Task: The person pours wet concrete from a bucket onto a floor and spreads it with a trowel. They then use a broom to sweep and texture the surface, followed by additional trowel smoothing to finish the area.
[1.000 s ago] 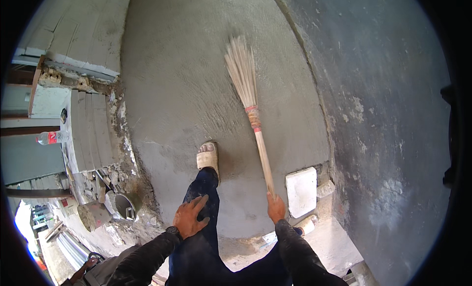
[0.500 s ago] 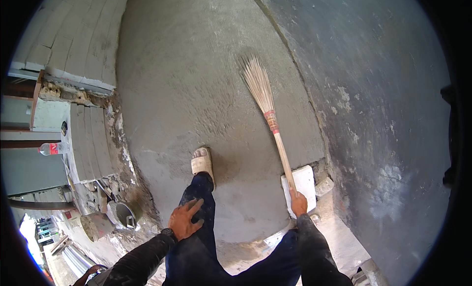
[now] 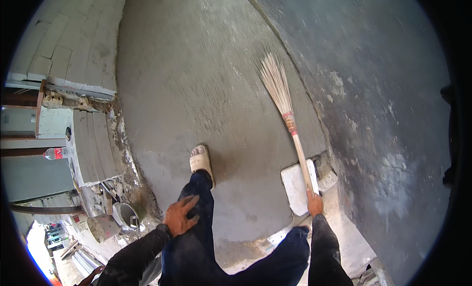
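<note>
My right hand (image 3: 315, 204) is closed round the lower end of the wooden handle of a stick broom (image 3: 277, 82). Its stiff pale bristles fan out over the grey, wet-looking cement floor (image 3: 167, 79), near the seam with the dark wall on the right. Red binding joins bristles and handle. Whether the tips touch the cement I cannot tell. My left hand (image 3: 181, 216) rests on my left thigh with its fingers spread, holding nothing. My left foot in a beige slipper (image 3: 201, 160) stands on the cement. Faint streaks mark the surface ahead of it.
A white slab (image 3: 296, 190) and a stone chunk (image 3: 327, 181) lie beside the broom handle. The dark wall (image 3: 393, 114) borders the right. On the left are a block wall (image 3: 93, 148), a plastic bottle (image 3: 55, 153) on a ledge, and a bucket (image 3: 129, 214) among rubble.
The broom has swung to the right, its bristles now closer to the dark wall. My right hand has shifted slightly right with it. My left hand stays on my thigh.
</note>
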Demonstrator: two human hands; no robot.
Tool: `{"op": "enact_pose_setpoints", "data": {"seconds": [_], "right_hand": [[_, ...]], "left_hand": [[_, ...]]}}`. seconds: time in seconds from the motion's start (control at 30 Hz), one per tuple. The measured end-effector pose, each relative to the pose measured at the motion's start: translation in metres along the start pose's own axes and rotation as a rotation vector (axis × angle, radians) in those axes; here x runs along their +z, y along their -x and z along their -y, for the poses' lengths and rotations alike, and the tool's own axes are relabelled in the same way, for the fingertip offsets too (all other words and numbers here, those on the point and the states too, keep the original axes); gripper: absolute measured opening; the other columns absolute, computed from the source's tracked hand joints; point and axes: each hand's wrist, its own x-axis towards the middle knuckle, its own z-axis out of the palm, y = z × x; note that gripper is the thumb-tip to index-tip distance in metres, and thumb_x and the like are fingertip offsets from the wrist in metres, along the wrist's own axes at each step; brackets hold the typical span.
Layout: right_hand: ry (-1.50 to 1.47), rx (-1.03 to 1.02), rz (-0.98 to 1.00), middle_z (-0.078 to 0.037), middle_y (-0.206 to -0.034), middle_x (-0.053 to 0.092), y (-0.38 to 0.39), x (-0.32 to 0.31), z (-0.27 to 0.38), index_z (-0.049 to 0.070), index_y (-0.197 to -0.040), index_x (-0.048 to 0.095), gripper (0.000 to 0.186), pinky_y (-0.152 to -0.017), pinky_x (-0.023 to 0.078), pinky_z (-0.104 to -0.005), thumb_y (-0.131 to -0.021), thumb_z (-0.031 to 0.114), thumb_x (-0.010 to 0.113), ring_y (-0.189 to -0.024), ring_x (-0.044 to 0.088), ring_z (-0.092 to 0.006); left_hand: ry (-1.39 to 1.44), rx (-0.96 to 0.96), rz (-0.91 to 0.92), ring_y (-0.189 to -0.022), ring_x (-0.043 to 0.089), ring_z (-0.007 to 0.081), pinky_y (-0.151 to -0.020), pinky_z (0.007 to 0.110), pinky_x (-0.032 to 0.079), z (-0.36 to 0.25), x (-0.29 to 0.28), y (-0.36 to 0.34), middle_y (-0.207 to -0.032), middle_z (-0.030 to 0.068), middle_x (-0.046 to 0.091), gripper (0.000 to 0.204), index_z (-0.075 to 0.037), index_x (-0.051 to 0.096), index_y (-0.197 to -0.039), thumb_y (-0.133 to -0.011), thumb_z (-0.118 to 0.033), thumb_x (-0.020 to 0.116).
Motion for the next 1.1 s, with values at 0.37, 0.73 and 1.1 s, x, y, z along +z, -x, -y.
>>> {"op": "enact_pose_setpoints", "data": {"seconds": [0.37,0.73,1.1], "right_hand": [[-0.139,-0.161,0.144,-0.027,-0.100,0.073,0.202,-0.240,-0.042,0.006,-0.119,0.064,0.045,-0.085,0.053,-0.0508,-0.087,0.036,0.074,-0.098,0.070,-0.0450],[-0.462,-0.229,0.292,-0.006,-0.067,0.059,0.228,-0.277,0.033,0.000,-0.121,0.055,0.050,-0.040,0.047,-0.0331,-0.099,0.043,0.066,-0.047,0.058,-0.0164],[-0.540,-0.043,0.296,-0.001,-0.056,0.046,0.107,-0.024,-0.014,0.010,-0.090,0.048,0.056,-0.037,0.040,-0.0306,-0.105,0.064,0.045,-0.040,0.045,-0.0137]], "left_hand": [[-0.133,-0.122,-0.349,-0.151,0.031,0.0425,-0.122,0.057,0.028,-0.147,0.015,0.108,-0.159,0.0182,0.041,0.078,-0.017,0.041,-0.158,-0.088,-0.032,0.072],[0.986,0.250,-0.032,-0.141,0.050,0.0362,-0.119,0.043,0.037,-0.462,0.196,0.154,-0.150,0.0282,0.052,0.094,0.004,0.040,-0.155,-0.087,-0.045,0.081],[1.757,-0.586,0.169,-0.053,0.055,0.0109,-0.049,0.031,0.047,-0.412,0.432,0.020,-0.068,0.0005,0.058,0.029,-0.007,0.061,-0.096,-0.092,-0.030,0.078]]}}
